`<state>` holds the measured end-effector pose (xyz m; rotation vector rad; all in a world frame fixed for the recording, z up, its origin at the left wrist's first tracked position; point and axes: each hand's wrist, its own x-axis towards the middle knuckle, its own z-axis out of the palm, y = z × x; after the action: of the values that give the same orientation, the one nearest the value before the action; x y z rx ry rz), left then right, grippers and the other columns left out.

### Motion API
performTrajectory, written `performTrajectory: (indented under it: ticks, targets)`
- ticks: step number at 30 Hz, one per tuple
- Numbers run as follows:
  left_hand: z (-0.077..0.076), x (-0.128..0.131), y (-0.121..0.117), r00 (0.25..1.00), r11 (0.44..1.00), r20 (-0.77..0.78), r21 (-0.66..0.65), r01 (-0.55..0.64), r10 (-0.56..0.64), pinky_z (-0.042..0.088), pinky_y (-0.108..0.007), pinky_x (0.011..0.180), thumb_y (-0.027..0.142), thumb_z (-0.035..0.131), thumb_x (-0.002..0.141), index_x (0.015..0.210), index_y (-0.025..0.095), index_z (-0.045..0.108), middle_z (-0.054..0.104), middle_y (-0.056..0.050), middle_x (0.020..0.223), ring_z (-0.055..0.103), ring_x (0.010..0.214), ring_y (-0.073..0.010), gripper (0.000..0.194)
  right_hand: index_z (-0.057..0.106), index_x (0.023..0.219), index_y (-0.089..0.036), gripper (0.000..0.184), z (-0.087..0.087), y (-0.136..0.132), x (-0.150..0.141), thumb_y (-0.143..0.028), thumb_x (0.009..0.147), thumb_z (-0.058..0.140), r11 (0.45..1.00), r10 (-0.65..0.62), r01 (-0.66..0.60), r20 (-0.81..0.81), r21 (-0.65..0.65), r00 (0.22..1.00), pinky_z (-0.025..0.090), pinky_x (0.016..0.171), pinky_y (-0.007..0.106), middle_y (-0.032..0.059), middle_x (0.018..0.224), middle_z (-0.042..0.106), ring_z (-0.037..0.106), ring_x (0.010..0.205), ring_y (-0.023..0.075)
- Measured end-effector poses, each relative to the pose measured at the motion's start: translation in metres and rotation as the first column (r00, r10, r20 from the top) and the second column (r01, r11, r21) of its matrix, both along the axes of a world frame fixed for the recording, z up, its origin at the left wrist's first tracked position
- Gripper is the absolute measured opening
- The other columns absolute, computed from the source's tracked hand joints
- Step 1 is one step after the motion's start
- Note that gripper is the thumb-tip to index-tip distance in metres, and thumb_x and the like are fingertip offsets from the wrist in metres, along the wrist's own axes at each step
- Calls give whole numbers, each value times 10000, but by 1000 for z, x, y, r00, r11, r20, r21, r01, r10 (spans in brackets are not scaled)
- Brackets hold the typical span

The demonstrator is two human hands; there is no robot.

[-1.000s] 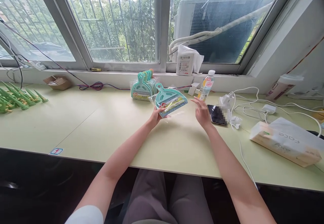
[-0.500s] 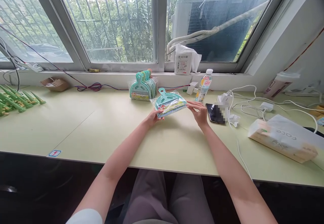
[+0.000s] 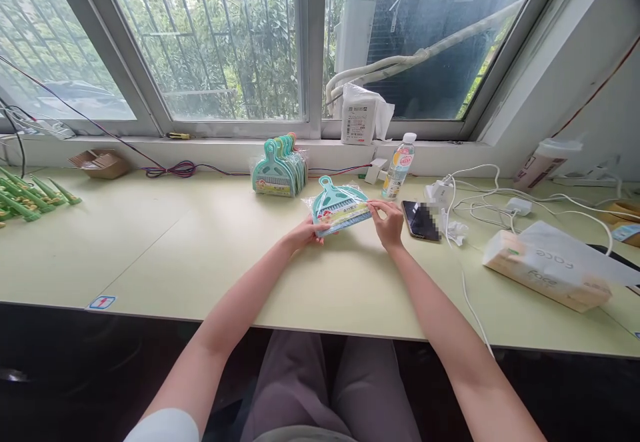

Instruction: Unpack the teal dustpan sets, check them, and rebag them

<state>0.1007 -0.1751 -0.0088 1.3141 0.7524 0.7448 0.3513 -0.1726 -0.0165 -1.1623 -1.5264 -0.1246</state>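
Observation:
A teal mini dustpan and brush set in clear plastic wrap, with a printed label along its front, is held above the table. My left hand grips its lower left corner, thumb on top and fingers underneath. At the right end, my right hand pinches the edge of the pack between thumb and fingers. Behind it, a row of similar wrapped dustpan sets stands upright near the window wall, handles up.
A drink bottle and a phone are close to my right hand. Farther right lie white cables and a tissue pack. At the left are a small cardboard box and green plastic pieces on the table.
The held dustpan set has tipped up, so its label and face show more fully. My right fingers have closed in on its right edge. The view has shifted slightly.

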Motion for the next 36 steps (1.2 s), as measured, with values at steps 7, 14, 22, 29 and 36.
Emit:
performTrajectory:
  ticks: [7,14,22,29,36]
  targets:
    - [3,-1,-3,998,999,-59,39,3,-1,416,-191,435,277,767,724,1239,137,413,694,-129,982,552,460,-50,640,746,934,-220,263,-3,0,0,-374,893,538,995,103,-103,-56,6,993,534,736,331,74,1151,671,640,937,199]
    - [3,-3,-4,993,989,-106,143,-40,56,380,-193,420,290,793,681,1272,170,316,685,-104,956,557,495,-66,769,762,938,-196,272,-7,1,-3,-366,864,564,985,126,-139,-131,-98,983,534,668,309,92,1102,689,615,713,149]
    - [2,-11,-3,993,984,-113,179,5,15,395,-193,426,310,802,672,1363,193,243,679,-119,985,588,551,-98,896,471,1390,-202,676,-7,5,0,-324,757,674,833,167,-384,-480,-399,861,564,714,330,96,1135,696,647,700,142]
    - [7,-6,-2,984,991,-139,93,-95,108,494,-247,485,649,543,807,1396,217,313,675,-149,1070,671,656,-181,765,688,1107,-115,422,-11,13,0,-286,722,668,747,104,-480,-632,-460,768,573,765,343,102,983,740,686,829,191]
    - [2,1,1,947,932,-77,218,-288,310,559,-282,597,454,733,721,1443,246,287,584,-140,1267,619,1031,-267,874,649,1161,-107,461,-12,10,-11,-287,738,626,836,30,-339,-581,-432,814,565,829,390,120,959,740,695,888,229]
